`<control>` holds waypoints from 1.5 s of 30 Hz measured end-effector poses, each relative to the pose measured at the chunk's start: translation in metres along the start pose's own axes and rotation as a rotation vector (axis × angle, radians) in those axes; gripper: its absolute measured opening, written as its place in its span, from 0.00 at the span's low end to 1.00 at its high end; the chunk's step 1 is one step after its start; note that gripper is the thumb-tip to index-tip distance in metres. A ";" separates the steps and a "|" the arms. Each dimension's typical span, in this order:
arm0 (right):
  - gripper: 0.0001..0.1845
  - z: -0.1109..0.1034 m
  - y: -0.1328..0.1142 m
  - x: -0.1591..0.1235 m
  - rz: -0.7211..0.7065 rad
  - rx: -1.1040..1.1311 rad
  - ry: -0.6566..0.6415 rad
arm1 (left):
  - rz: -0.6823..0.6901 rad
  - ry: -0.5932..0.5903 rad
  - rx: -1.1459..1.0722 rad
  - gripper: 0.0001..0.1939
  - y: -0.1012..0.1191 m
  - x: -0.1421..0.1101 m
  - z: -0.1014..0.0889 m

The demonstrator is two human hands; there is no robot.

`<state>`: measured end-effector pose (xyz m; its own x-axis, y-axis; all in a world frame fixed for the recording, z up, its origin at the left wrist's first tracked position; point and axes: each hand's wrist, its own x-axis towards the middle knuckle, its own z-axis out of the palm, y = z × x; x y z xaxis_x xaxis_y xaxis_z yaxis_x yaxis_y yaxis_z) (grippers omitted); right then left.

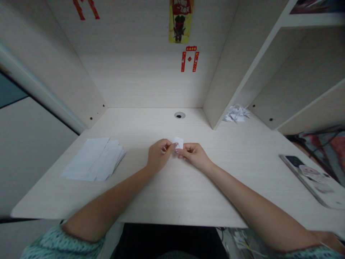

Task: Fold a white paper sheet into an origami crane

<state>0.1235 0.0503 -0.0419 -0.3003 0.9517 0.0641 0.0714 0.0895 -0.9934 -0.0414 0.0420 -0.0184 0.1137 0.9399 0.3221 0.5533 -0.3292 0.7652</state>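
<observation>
A small folded piece of white paper (pixel 179 141) is held between my two hands, just above the middle of the desk. My left hand (pixel 161 153) pinches its left side between thumb and fingers. From the right, my right hand (pixel 194 154) pinches the lower right part, its thumb close to the left thumb. The fingertips cover part of the paper, and the details of its folds are too small to make out. To the left lies a stack of white paper sheets (pixel 88 158), its edges uneven.
A heap of small white paper pieces (pixel 236 113) sits by the right divider (pixel 237 72). A phone (pixel 312 180) in a decorated case lies at the right edge of the desk (pixel 172 201). Near the back wall is a round cable hole (pixel 179 115). Red stickers (pixel 189 59) are on that wall.
</observation>
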 end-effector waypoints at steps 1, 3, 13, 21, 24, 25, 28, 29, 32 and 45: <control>0.19 0.000 0.000 0.000 0.012 0.009 0.007 | -0.004 0.011 -0.012 0.17 0.000 0.000 0.000; 0.18 0.001 0.000 0.001 0.033 0.034 0.028 | -0.022 0.029 -0.045 0.17 0.000 0.000 0.000; 0.18 0.002 0.003 -0.001 -0.009 -0.021 0.020 | -0.088 0.042 -0.214 0.18 0.001 0.000 0.000; 0.15 0.001 -0.001 -0.003 -0.183 -0.262 0.107 | -0.062 0.018 -0.212 0.18 -0.002 0.002 0.000; 0.14 0.000 -0.004 -0.004 -0.267 -0.288 0.224 | -0.039 0.005 -0.123 0.17 -0.001 0.001 -0.001; 0.15 0.000 -0.005 -0.004 -0.289 -0.298 0.255 | -0.029 0.003 -0.096 0.17 -0.001 0.001 0.000; 0.16 -0.001 -0.005 -0.004 -0.331 -0.341 0.295 | -0.009 0.003 -0.045 0.16 0.000 0.001 0.000; 0.15 -0.001 -0.006 -0.005 -0.333 -0.353 0.295 | -0.002 0.003 -0.033 0.16 0.000 0.001 0.000; 0.14 -0.002 -0.006 -0.006 -0.312 -0.386 0.287 | 0.010 -0.006 -0.010 0.16 0.000 0.001 0.001; 0.15 -0.004 -0.005 -0.005 -0.275 -0.416 0.247 | 0.042 -0.042 0.002 0.17 -0.002 0.001 0.001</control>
<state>0.1282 0.0463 -0.0369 -0.1322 0.9131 0.3857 0.4069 0.4048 -0.8189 -0.0414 0.0436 -0.0206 0.1715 0.9283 0.3299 0.5488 -0.3682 0.7505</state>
